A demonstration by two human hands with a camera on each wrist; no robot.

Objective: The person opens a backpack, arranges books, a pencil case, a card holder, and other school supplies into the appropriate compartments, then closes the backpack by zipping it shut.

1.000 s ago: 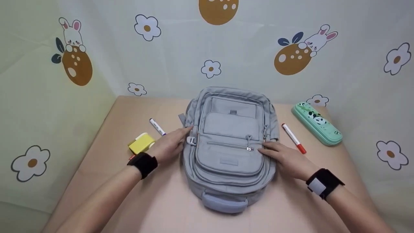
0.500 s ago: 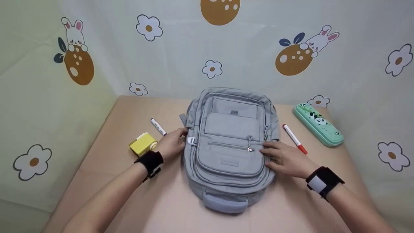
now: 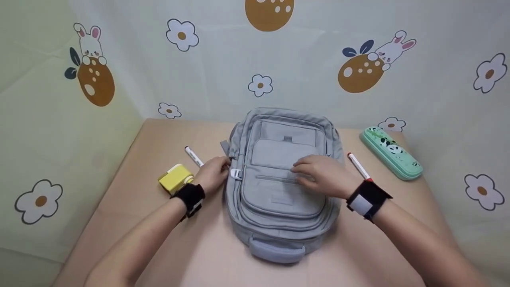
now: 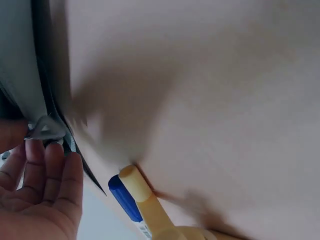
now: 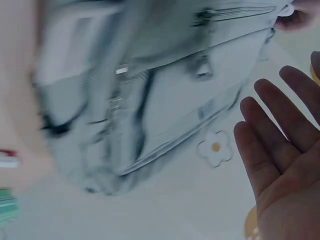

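Observation:
A grey backpack (image 3: 279,223) lies front side up on the table, its padded handle (image 3: 277,250) toward me. At its left side, my left hand (image 3: 213,173) pinches a small grey triangular tab (image 4: 47,129) between thumb and fingers, beside the pale buckle (image 3: 236,173). Whether that tab is a zip pull or a strap end, I cannot tell. My right hand (image 3: 324,175) hovers over the backpack's front pocket with fingers spread and loosely bent. Nothing is in it; the right wrist view shows its fingers (image 5: 280,125) apart from the fabric. It hides the front pocket's zip pull in the head view.
A yellow blocky object (image 3: 175,178) and a white marker (image 3: 193,155) with a blue cap (image 4: 125,197) lie left of the backpack. To the right are a red-capped marker (image 3: 358,165) and a green panda pencil case (image 3: 390,153). A printed curtain (image 3: 215,79) surrounds the table.
My right hand has left the backpack's right edge and moved left over its front. My left hand has slid off the top edge to the side and now pinches the grey tab.

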